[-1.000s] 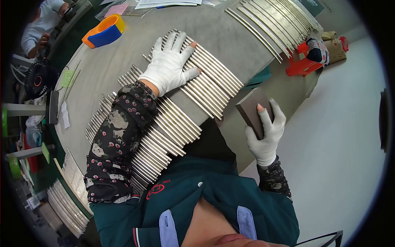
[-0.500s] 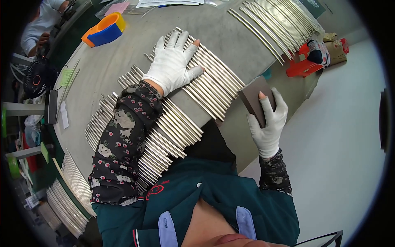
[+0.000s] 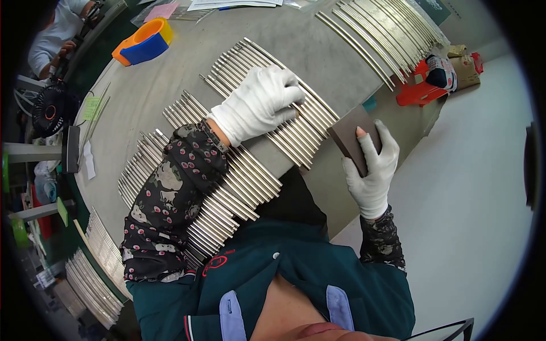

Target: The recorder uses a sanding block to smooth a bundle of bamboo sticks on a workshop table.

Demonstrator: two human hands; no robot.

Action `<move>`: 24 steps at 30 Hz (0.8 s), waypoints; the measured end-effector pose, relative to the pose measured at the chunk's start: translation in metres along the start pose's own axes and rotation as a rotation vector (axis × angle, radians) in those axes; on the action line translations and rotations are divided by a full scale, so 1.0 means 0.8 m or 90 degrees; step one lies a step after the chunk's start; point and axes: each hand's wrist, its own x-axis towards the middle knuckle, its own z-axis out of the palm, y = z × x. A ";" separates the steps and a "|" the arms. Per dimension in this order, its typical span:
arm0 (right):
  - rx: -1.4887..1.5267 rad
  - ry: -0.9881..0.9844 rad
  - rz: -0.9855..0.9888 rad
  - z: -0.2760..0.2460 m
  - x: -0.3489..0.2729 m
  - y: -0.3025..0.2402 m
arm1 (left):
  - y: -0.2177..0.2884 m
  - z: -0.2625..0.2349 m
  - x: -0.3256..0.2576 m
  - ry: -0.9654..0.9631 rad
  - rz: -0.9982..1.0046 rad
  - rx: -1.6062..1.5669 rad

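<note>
My left hand point(image 3: 259, 103), in a white glove, lies over a row of shiny metal rods point(image 3: 314, 108) on the grey table. Its fingers are curled down at the rods, and whether they grip one is hidden. Bare fingertips show at the glove's thumb side. My right hand point(image 3: 374, 176), gloved too, holds a flat dark grey-brown block point(image 3: 352, 135) upright by its sides. The block stands at the right ends of the rods, close to or touching them. More rods point(image 3: 213, 219) lie in staggered groups under and beside my left forearm.
Another batch of rods point(image 3: 381, 37) lies at the far right. A yellow and blue tape ring point(image 3: 147, 44) sits at the far left. A red stool point(image 3: 418, 88) with bags stands beyond the right edge. A small black fan point(image 3: 52, 108) and another person's hand point(image 3: 65, 48) are at left.
My left hand has slid right and nearer along the rods, and its spread fingers have curled in. The right hand and block have hardly moved.
</note>
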 end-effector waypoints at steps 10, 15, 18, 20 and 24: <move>-0.009 0.006 0.015 -0.008 -0.006 0.000 | 0.007 0.001 0.015 -0.171 -0.083 0.016; -0.018 0.014 0.017 -0.013 -0.007 -0.002 | 0.004 0.001 0.011 -0.201 -0.054 0.003; -0.019 0.014 0.019 -0.014 -0.006 0.000 | -0.001 0.011 0.001 -0.128 -0.012 -0.035; -0.020 0.014 0.015 -0.016 -0.002 0.000 | -0.005 0.018 -0.005 -0.105 -0.045 -0.118; -0.033 0.001 0.012 -0.019 0.009 -0.012 | -0.014 0.029 -0.012 -0.035 0.031 -0.120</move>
